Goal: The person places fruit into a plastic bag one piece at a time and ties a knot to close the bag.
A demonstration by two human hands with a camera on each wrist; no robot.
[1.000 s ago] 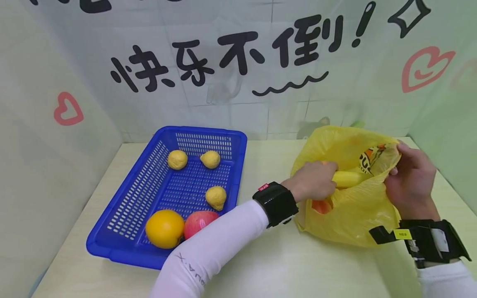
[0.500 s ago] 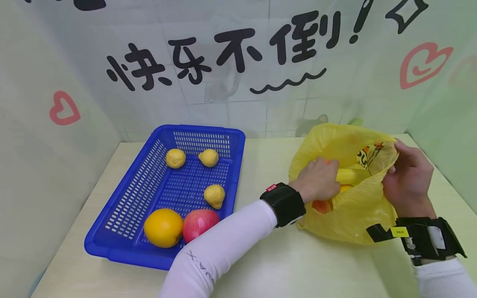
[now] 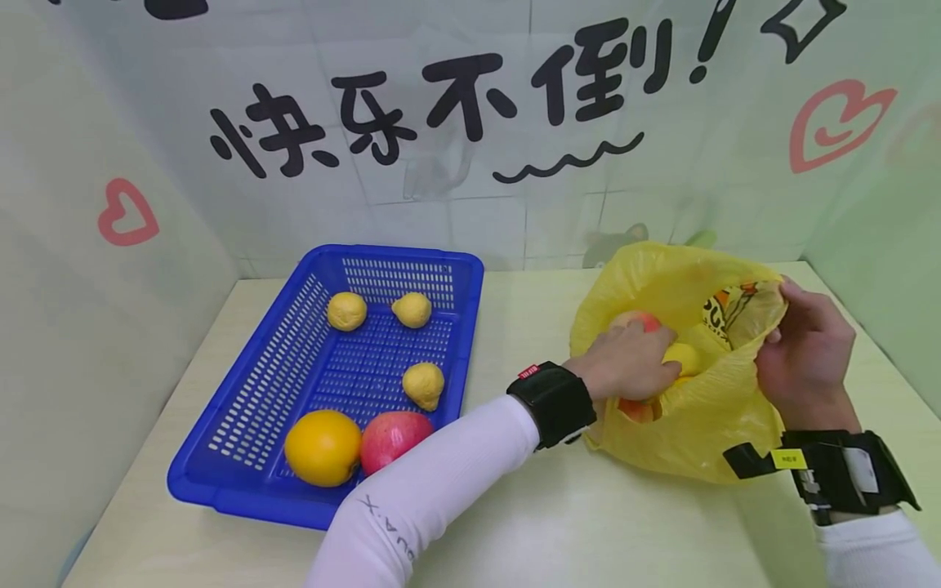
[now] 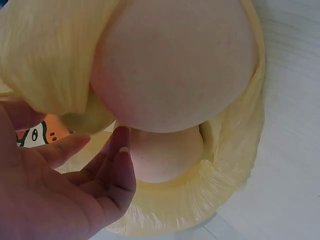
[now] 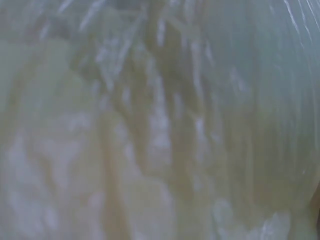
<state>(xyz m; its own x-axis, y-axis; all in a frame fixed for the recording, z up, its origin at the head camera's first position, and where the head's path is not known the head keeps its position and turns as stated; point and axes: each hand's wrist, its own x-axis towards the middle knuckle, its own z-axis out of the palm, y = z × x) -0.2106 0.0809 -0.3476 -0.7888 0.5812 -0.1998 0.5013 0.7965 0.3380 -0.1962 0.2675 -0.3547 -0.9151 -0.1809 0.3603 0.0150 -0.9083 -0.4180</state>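
A yellow plastic bag (image 3: 706, 445) stands with its mouth open on the right of the table. My left hand (image 3: 628, 359) reaches into it, over the fruit. In the left wrist view its fingers are loosely bent beside two pale pink round fruits, like peaches; one peach (image 4: 175, 60) is large and near, and the other peach (image 4: 167, 155) lies beyond. Fingertips seem to touch the fruit without enclosing it. A yellow rounded thing (image 3: 684, 358) shows to the hand's right. My right hand (image 3: 804, 355) pinches the bag's right rim. Only blurred plastic fills the right wrist view.
A blue basket (image 3: 250, 510) stands at left with three lemons, among them one lemon (image 3: 423, 386), plus an orange (image 3: 322, 447) and a red apple (image 3: 395, 439). My left forearm passes over its front right corner. Walls close the table's back and sides.
Inside the bag, my left hand has shifted slightly. The long yellow thing beside it now shows only a short rounded part, and a pinkish round fruit has come into view behind the hand.
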